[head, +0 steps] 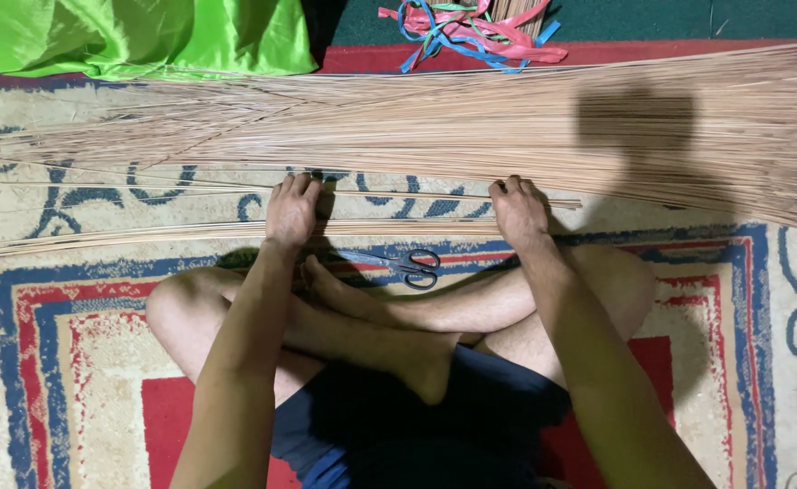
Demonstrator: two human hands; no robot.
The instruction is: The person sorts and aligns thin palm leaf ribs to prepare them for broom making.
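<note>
Gathering thin sticks (pixel 389 193) was best done evenly, pinched by left hand (pixel 291 210) and right hand (pixel 518 213), the big sheaf (pixel 471 127) lying at twelve o'clock.

Dry matt sticks (pixel 434 127), woven rug (pixel 81 272), glossy green cloth (pixel 136 36), metal scissors (pixel 407 265).

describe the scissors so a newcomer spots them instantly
On the patterned rug, look just in front of the person's crossed legs, below the small bundle of thin sticks. The scissors lie flat there: the only dark metal thing among pale sticks.
</note>
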